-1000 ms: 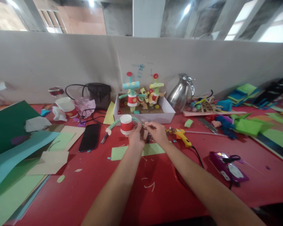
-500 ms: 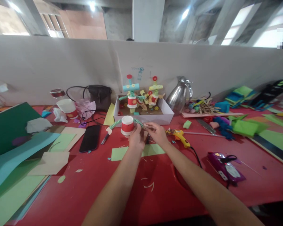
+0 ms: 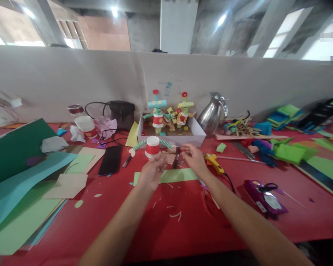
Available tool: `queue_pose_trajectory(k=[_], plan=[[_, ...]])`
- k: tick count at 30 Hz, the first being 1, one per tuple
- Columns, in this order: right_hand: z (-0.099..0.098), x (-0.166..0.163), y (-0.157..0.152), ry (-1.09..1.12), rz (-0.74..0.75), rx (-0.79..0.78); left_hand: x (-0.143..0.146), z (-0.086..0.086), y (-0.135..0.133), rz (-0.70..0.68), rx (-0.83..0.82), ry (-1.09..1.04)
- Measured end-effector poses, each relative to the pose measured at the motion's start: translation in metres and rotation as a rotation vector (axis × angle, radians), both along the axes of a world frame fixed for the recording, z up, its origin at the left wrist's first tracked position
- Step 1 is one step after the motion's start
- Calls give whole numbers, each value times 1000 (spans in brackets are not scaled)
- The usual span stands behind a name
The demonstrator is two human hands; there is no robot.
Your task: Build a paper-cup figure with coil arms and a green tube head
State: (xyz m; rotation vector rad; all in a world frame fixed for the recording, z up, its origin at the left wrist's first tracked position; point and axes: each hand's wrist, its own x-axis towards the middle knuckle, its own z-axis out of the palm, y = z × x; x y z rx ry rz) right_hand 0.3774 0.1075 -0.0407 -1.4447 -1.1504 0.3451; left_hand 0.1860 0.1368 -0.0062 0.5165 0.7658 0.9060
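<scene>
some room between hands (image 3: 152, 171) (image 3: 194, 159) near cup (image 3: 152, 147)

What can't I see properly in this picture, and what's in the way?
All in the head view:
Front end of the yellow glue gun: hidden behind the right hand.
Part of the pale green strip: covered by the left hand.
Whether that hand touches the red-and-white cup: its fingers overlap the cup's bottom edge.
The big light green sheet: cut off by the left edge.
Blue writing: too small and blurred to read.
</scene>
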Motion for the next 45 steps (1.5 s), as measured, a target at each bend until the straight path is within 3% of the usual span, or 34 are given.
queue_pose_trajectory(k=[3,5,10,13,17,22,30,35,45], plan=[[7,-1,-8,24,-24,8,-35,-2,-8,-4,240,150],[13,-2,-15,51,-36,19,-59,-5,-7,81,355,206],[29,-7,-34,136,-69,80,-104,-3,21,395,319,207],[36,-15,-44,134,-67,67,-115,3,46,499,252,204],[46,-35,-47,-31,-77,53,-114,7,71,535,171,202],[67,-74,-16,-587,87,193,-97,-2,81,437,121,141],[77,-132,60,-1134,262,-33,-88,-11,74,251,95,57],[71,-139,75,-1195,259,-85,-89,-10,68,282,170,59],[72,-144,75,-1232,278,-94,-84,-13,66,312,301,87]])
